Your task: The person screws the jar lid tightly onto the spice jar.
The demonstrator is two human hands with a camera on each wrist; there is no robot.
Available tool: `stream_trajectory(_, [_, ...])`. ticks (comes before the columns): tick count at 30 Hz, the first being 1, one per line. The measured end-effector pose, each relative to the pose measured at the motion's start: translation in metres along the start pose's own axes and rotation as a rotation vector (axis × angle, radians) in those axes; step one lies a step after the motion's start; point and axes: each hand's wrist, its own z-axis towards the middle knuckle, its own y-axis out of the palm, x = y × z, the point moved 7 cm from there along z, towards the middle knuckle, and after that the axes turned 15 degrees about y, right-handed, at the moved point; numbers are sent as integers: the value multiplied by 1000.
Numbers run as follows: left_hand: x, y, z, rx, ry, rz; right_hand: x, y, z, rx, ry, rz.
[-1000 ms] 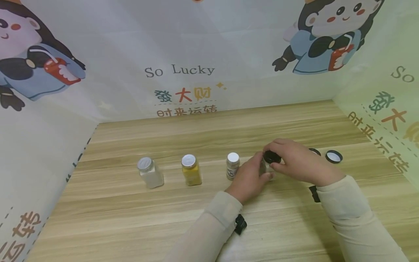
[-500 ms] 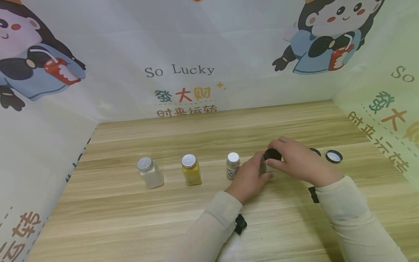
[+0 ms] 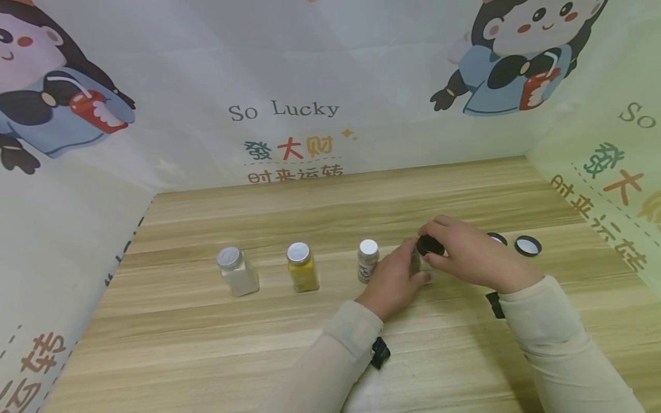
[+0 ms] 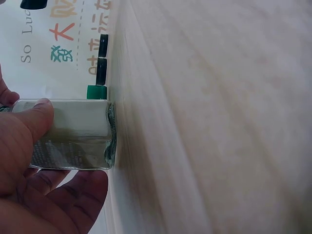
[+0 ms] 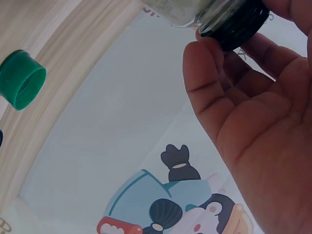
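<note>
My left hand (image 3: 393,282) grips a clear glass jar (image 4: 73,131) with whitish contents, thumb on one side and fingers on the other; the jar stands on the wooden table. On top of that jar is a black lid (image 3: 430,245), which my right hand (image 3: 477,255) pinches at its rim. In the right wrist view the lid (image 5: 239,24) sits on the jar's neck, between thumb and fingers. Just left of my left hand stands a small bottle with a white cap (image 3: 368,261).
A yellow-filled jar (image 3: 303,275) and a white-filled jar (image 3: 242,278) stand to the left. Black-rimmed lids (image 3: 528,246) lie right of my right hand, and a green cap (image 5: 22,79) shows in the right wrist view. Printed sheets (image 3: 382,74) surround the table.
My right hand's fingers have shifted slightly around the black lid, spreading and closing back on its rim. My left hand has stayed on the jar.
</note>
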Motion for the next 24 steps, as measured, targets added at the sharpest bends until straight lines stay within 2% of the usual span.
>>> stream_trajectory(20, [1,0,0,-8,-10,11,-1,1,1,-25,-57,20])
stream_trajectory(24, [0,0,0,-13,-14,6,0,3,2,-26,-36,14])
